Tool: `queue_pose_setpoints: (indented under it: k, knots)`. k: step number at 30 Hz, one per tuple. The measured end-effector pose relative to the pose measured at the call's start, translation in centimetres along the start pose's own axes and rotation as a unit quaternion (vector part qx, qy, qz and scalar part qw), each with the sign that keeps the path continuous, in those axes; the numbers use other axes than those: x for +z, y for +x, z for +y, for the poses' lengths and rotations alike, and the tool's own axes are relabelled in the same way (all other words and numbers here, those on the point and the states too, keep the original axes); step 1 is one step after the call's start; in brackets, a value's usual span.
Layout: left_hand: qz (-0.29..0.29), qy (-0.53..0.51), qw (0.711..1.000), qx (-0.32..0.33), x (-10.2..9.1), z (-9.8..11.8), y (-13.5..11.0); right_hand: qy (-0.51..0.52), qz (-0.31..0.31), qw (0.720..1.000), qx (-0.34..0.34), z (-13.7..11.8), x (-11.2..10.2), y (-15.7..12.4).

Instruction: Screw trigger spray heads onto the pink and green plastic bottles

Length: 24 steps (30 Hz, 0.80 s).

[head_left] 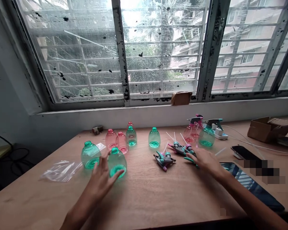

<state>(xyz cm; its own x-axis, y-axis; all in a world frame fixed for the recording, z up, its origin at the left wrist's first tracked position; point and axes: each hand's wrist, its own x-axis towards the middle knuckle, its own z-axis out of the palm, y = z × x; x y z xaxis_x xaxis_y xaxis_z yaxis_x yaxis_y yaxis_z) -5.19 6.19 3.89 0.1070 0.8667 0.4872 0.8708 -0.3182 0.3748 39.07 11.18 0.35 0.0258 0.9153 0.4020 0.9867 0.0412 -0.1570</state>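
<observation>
Our left hand [102, 175] is at the clear green rounded plastic bottle [116, 157] with a narrow neck, which stands upright left of the middle of the wooden desk [144, 204], thumb and fingers spread apart about its left and near sides, though we cannot tell how firmly they touch. Our right hand [207, 161] covers part of a turquoise plastic trigger sprayer head [189, 159], and we cannot tell whether its fingers are clamped on it. We judge the bottle light, thin-walled and slightly slippery, best held round its broad belly with a gentle squeeze
</observation>
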Motion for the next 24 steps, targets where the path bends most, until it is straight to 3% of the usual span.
queue_pose_setpoints:
  k: [3, 6, 9, 13, 18, 21, 23, 24]
  knots:
    - [-0.058, -0.018, 0.998, 0.013, 2.2, 2.1, -3.9, 0.0, -0.016, 1.0, -0.006, 0.3, 0.9, -3.1]
    - [-0.125, -0.039, 0.991, 0.026, 4.8, 4.2, -6.2, 0.005, -0.006, 1.0, -0.005, 0.6, 1.5, -4.0]
    - [-0.119, -0.128, 0.985, -0.011, 6.4, 6.8, -6.2, 0.025, 0.007, 1.0, -0.012, 0.3, 1.8, -3.5]
    - [-0.103, -0.261, 0.96, 0.002, 6.9, 9.6, -5.1, 0.085, 0.028, 0.996, -0.014, -0.2, 1.4, -2.8]
    - [-0.077, -0.311, 0.947, -0.021, 6.7, 10.7, -5.4, 0.218, 0.059, 0.974, -0.018, -0.9, -0.2, -4.5]
    - [-0.046, -0.374, 0.926, -0.042, 6.3, 11.0, -5.7, 0.317, 0.094, 0.944, 0.01, -2.8, -1.4, -6.8]
    - [-0.052, -0.426, 0.901, -0.059, 5.8, 11.4, -5.8, 0.485, 0.103, 0.863, 0.096, -4.5, -2.1, -8.4]
    - [-0.063, -0.452, 0.887, -0.076, 5.6, 11.5, -5.8, 0.54, 0.071, 0.829, 0.125, -5.3, -2.2, -9.0]
